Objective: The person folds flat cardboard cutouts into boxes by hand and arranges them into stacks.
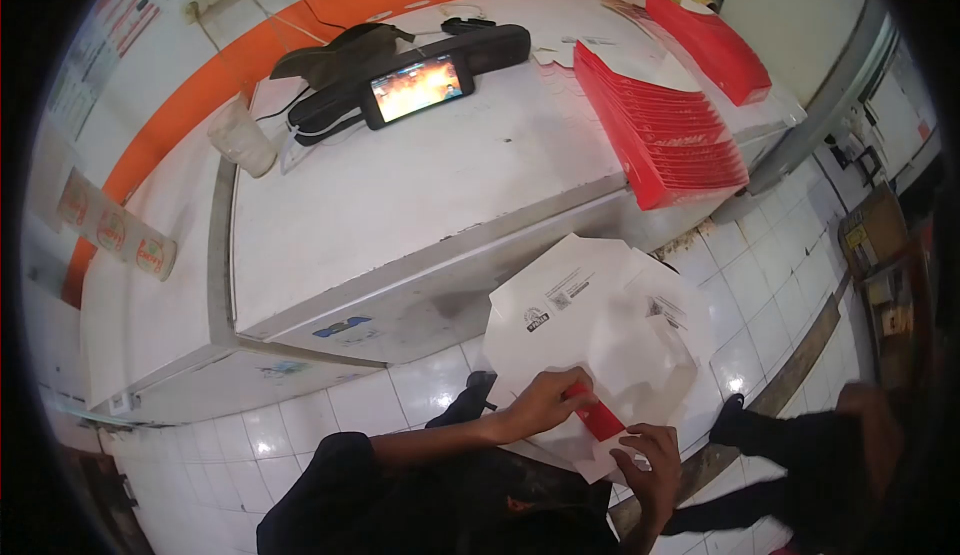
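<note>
My left hand (555,402) is closed on the upper end of a small red and white paper carton (602,421). At its lower, white end, my right hand (655,465) grips the same carton with thumb and fingers. Both hands are just above my lap, over a pile of flat white carton blanks (560,285) with black print. Parts of the carton are hidden behind my fingers.
A white chest freezer (420,185) stands ahead, bearing a row of nested red cartons (670,135), a second red stack (710,50), a lit phone (418,89) and a stack of cups (243,140). Another person's dark-clothed legs (770,470) are at right.
</note>
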`<state>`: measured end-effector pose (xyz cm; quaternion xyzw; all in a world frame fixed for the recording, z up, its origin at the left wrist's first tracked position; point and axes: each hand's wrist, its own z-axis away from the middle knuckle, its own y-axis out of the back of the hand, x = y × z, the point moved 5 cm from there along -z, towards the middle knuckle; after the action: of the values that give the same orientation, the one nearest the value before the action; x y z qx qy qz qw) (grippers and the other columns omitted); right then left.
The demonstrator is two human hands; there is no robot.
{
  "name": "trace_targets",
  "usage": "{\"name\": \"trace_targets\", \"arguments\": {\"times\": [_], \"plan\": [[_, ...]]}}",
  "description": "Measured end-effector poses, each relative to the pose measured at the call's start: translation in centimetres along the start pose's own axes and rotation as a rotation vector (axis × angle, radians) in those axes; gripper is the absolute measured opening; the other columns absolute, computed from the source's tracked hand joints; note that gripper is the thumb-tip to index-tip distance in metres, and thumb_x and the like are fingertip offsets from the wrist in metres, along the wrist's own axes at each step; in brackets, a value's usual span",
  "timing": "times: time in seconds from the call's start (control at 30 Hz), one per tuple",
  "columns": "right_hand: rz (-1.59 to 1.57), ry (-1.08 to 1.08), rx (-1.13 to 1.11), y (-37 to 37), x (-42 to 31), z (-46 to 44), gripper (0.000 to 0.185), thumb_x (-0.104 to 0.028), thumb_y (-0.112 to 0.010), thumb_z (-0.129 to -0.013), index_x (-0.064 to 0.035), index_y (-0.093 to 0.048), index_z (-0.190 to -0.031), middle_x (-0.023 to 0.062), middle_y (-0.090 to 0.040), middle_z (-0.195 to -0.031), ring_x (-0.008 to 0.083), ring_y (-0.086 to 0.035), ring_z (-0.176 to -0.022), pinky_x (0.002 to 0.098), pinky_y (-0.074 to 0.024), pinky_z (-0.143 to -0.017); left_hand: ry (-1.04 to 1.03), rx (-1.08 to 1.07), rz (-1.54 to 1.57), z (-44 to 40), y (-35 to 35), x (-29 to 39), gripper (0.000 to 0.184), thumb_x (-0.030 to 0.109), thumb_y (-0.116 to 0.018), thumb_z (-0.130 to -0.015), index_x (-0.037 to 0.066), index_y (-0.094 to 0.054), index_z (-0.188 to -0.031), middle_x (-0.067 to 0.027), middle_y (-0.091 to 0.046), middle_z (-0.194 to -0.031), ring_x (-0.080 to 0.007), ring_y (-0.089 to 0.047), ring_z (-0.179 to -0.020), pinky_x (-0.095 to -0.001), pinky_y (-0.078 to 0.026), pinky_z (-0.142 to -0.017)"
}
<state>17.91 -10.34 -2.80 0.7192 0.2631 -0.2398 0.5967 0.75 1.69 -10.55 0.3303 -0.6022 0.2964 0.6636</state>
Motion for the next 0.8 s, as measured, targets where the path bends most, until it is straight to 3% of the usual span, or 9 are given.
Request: {"name": "trace_targets", "arguments": {"times": [0.17,0.2,0.3,0.33,0.43,0.5,0.53,0.63,0.8], "plan": [[0.114,0.117,0.337,0.2,0.8,3.2,0.039,0.008,-0.072,-0.059,-0.0084,-0.066,-0.094,0.0092,-0.066,-0.102,0.0311,-0.056,-0.098,0.0414,-0.0448,-0.087,0.021,0.071,-0.044,0.3,-0.1,1.4,0.015,0.014,-0.069,-0.088,0.002,-0.063,-0.095,-0.0137,-0.067,-0.085,-0.0237,-0.067,-0.079,-0.0349,-0.051,-0.074],[0.172,0.163,0.374,0.0,0.6,4.2,0.038,0.009,-0.069,-0.058,-0.0079,-0.063,-0.092,0.0112,-0.064,-0.105,0.0323,-0.056,-0.098,0.0413,-0.0460,-0.084,-0.013,0.078,-0.013,0.2,-0.4,2.0,0.016,0.015,-0.068,-0.088,0.002,-0.062,-0.094,-0.0141,-0.066,-0.084,-0.0255,-0.067,-0.078,-0.0352,-0.051,-0.072],[0.046,-0.001,0.313,-1.6,0.7,5.5,0.038,0.008,-0.069,-0.056,-0.0083,-0.062,-0.090,0.0123,-0.063,-0.103,0.0321,-0.057,-0.095,0.0397,-0.0479,-0.079,-0.104,0.059,0.008,0.6,-1.7,3.6,0.018,0.016,-0.068,-0.089,0.001,-0.058,-0.093,-0.0150,-0.066,-0.083,-0.0298,-0.066,-0.078,-0.0362,-0.050,-0.071],[0.054,0.043,0.356,-2.2,1.7,6.5,0.033,0.008,-0.073,-0.061,-0.0064,-0.060,-0.088,0.0131,-0.062,-0.099,0.0326,-0.058,-0.091,0.0395,-0.0487,-0.075,-0.144,0.030,-0.034,0.7,-2.2,4.0,0.018,0.016,-0.068,-0.088,0.001,-0.058,-0.093,-0.0149,-0.066,-0.084,-0.0302,-0.066,-0.079,-0.0368,-0.050,-0.072],[0.181,-0.073,0.649,-1.4,3.0,7.3,0.032,0.007,-0.078,-0.067,-0.0038,-0.059,-0.090,0.0132,-0.059,-0.100,0.0298,-0.059,-0.085,0.0355,-0.0497,-0.072,-0.259,0.034,-0.085,0.4,-3.5,5.6,0.017,0.014,-0.070,-0.087,0.002,-0.059,-0.093,-0.0146,-0.065,-0.086,-0.0309,-0.064,-0.081,-0.0374,-0.049,-0.073],[-0.093,-0.125,0.970,-1.3,3.5,7.0,0.030,-0.002,-0.084,-0.068,-0.0061,-0.062,-0.088,0.0102,-0.062,-0.085,0.0268,-0.059,-0.078,0.0346,-0.0481,-0.067,-0.277,0.043,-0.083,0.3,-4.4,6.8,0.016,0.011,-0.072,-0.085,0.003,-0.060,-0.093,-0.0135,-0.065,-0.086,-0.0313,-0.062,-0.081,-0.0373,-0.048,-0.073],[-0.031,-0.126,1.001,-0.6,2.3,6.3,0.032,-0.002,-0.085,-0.067,-0.0057,-0.062,-0.089,0.0104,-0.061,-0.087,0.0253,-0.059,-0.078,0.0334,-0.0487,-0.066,-0.265,0.058,-0.093,0.1,-4.6,7.3,0.016,0.009,-0.073,-0.083,0.003,-0.061,-0.092,-0.0126,-0.065,-0.086,-0.0316,-0.061,-0.081,-0.0373,-0.048,-0.073],[0.207,-0.062,0.958,0.4,-0.6,4.3,0.039,-0.002,-0.087,-0.066,-0.0052,-0.062,-0.095,0.0109,-0.060,-0.094,0.0207,-0.059,-0.077,0.0275,-0.0503,-0.061,-0.543,0.167,-0.352,0.3,-5.2,10.6,0.019,-0.001,-0.073,-0.081,0.001,-0.058,-0.094,-0.0130,-0.065,-0.086,-0.0255,-0.065,-0.076,-0.0307,-0.051,-0.069],[0.128,0.013,0.991,1.2,-1.6,4.3,0.038,-0.001,-0.085,-0.068,-0.0053,-0.061,-0.097,0.0095,-0.056,-0.091,0.0176,-0.058,-0.076,0.0246,-0.0493,-0.058,-0.536,0.128,-0.338,0.8,-5.2,12.4,0.018,0.008,-0.075,-0.081,0.004,-0.060,-0.091,-0.0093,-0.063,-0.084,-0.0298,-0.056,-0.073,-0.0392,-0.045,-0.065]]}}
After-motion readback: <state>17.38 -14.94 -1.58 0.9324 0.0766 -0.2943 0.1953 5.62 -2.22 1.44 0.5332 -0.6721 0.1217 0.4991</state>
